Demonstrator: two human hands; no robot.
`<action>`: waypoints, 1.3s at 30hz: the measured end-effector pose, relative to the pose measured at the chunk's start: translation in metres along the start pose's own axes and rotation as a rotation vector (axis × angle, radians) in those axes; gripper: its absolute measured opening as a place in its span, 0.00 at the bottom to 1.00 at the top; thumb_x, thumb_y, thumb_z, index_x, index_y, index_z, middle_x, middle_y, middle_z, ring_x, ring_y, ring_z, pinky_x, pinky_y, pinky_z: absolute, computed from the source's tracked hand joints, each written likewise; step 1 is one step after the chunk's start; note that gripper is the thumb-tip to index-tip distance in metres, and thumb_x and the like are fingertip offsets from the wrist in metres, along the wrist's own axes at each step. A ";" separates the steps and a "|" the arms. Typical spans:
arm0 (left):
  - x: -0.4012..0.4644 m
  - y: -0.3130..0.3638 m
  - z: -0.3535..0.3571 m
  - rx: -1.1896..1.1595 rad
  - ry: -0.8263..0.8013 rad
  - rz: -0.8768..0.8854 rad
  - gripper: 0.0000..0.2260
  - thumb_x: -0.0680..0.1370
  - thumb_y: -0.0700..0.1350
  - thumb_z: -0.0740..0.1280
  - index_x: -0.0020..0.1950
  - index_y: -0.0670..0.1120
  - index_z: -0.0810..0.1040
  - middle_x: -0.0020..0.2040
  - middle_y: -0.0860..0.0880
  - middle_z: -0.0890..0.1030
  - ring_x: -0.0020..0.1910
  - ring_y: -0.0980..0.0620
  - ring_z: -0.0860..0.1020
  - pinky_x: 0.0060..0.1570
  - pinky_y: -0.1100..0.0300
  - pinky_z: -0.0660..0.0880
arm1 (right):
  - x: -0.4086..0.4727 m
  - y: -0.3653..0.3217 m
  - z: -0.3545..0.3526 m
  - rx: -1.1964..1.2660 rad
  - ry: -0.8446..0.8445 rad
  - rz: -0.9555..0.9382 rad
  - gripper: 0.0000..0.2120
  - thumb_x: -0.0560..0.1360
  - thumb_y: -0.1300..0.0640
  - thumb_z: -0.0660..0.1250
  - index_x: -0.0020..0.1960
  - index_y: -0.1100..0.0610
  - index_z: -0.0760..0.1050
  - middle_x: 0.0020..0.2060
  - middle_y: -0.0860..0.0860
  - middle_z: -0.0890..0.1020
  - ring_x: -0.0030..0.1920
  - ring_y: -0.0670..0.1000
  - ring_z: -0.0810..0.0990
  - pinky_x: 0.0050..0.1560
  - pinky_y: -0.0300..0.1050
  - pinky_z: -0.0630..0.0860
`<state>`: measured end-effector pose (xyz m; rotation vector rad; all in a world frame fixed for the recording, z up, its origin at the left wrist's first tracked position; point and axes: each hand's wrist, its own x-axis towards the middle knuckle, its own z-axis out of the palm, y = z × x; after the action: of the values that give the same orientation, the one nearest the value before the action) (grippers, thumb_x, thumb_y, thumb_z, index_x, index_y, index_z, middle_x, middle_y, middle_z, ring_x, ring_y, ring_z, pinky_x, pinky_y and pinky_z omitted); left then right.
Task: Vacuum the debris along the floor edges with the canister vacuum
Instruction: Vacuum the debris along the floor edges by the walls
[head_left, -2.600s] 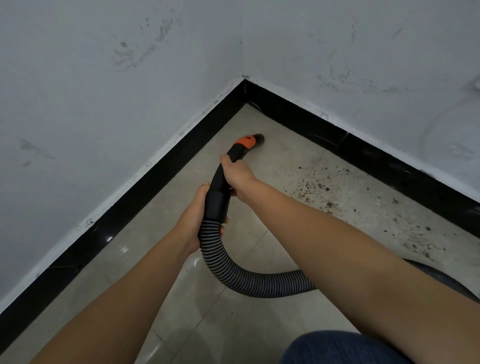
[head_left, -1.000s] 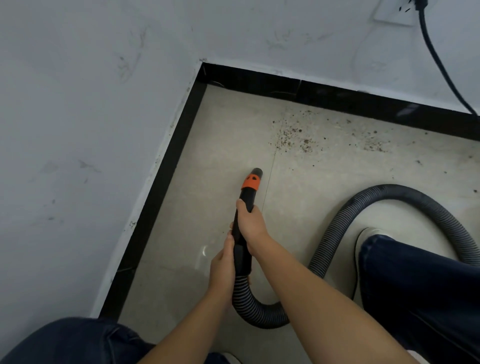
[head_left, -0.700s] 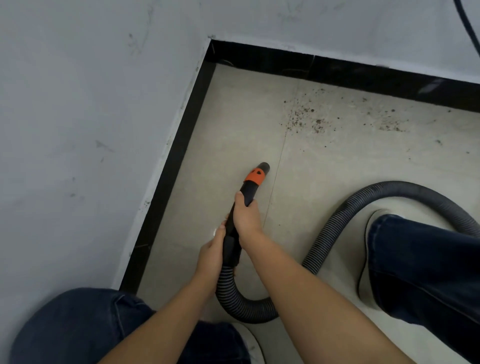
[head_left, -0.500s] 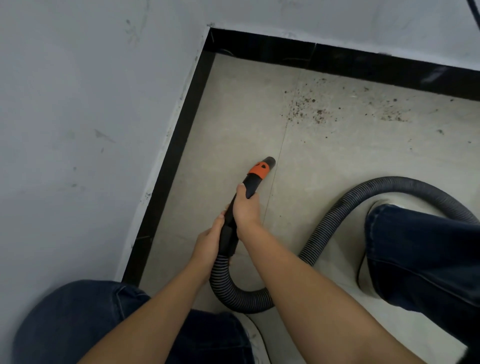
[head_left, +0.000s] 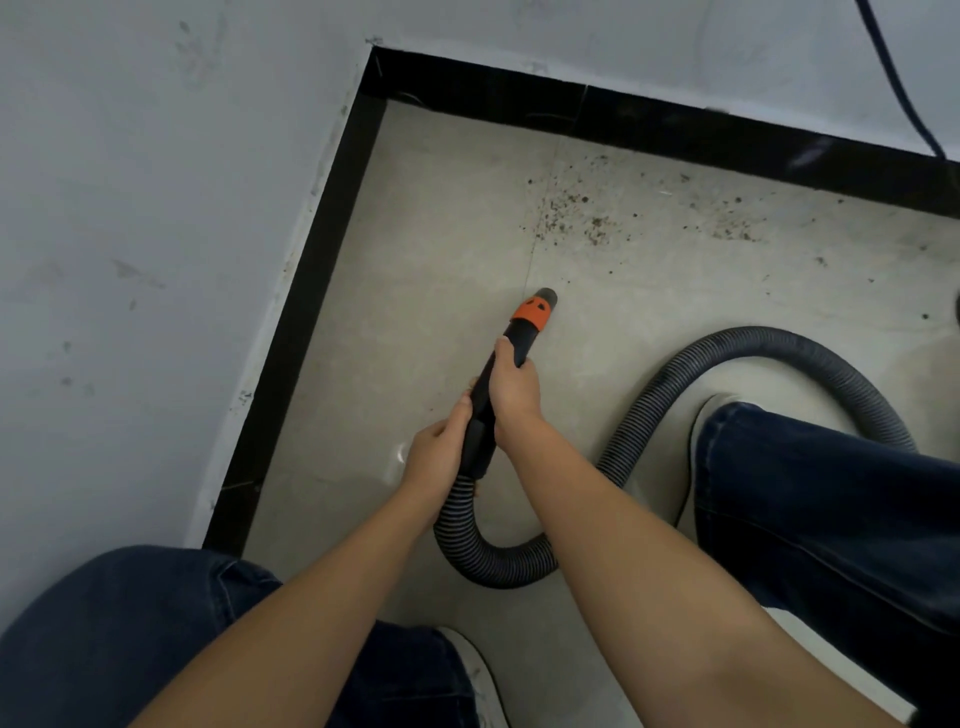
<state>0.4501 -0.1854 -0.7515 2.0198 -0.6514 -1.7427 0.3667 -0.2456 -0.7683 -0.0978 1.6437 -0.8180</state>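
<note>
A black vacuum nozzle (head_left: 535, 309) with an orange collar points at the tiled floor, its tip just short of the dirt. My right hand (head_left: 514, 387) grips the black handle tube just behind the collar. My left hand (head_left: 436, 457) holds the tube's lower end where the ribbed grey hose (head_left: 769, 340) joins. Dark debris (head_left: 582, 215) is scattered on the tile ahead of the nozzle and on to the right along the black baseboard (head_left: 649, 122). The canister itself is out of view.
White walls meet in a corner at the upper left, with a black skirting strip (head_left: 291, 358) along the left wall. A black power cord (head_left: 898, 88) hangs down the back wall. My jeans-clad legs (head_left: 831, 514) and pale shoes flank the hose loop.
The nozzle came back out of the corner onto open tile, then turned and slid slightly right and forward towards the debris patch. Both hands kept their hold on the tube.
</note>
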 end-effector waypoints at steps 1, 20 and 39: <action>0.001 0.003 0.006 0.013 -0.006 0.018 0.17 0.79 0.60 0.60 0.40 0.51 0.78 0.42 0.46 0.83 0.46 0.45 0.82 0.50 0.51 0.79 | 0.003 -0.004 -0.006 0.013 -0.006 0.000 0.11 0.79 0.47 0.59 0.45 0.55 0.69 0.35 0.56 0.76 0.32 0.54 0.76 0.38 0.49 0.77; 0.004 0.005 0.055 0.129 -0.135 0.112 0.13 0.80 0.57 0.61 0.46 0.50 0.78 0.43 0.49 0.83 0.43 0.51 0.81 0.42 0.61 0.77 | 0.013 -0.023 -0.046 -0.077 0.057 -0.010 0.17 0.80 0.44 0.56 0.51 0.58 0.69 0.32 0.56 0.75 0.26 0.54 0.74 0.33 0.48 0.76; 0.013 0.012 0.105 -0.349 -0.266 -0.234 0.28 0.82 0.59 0.48 0.49 0.38 0.78 0.32 0.41 0.79 0.26 0.47 0.77 0.25 0.59 0.73 | 0.037 -0.060 -0.074 -0.109 -0.083 0.028 0.21 0.80 0.42 0.58 0.50 0.62 0.70 0.29 0.56 0.74 0.22 0.52 0.72 0.25 0.42 0.74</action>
<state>0.3466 -0.2021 -0.7713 1.6948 -0.1673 -2.1128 0.2683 -0.2752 -0.7651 -0.1831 1.6070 -0.6941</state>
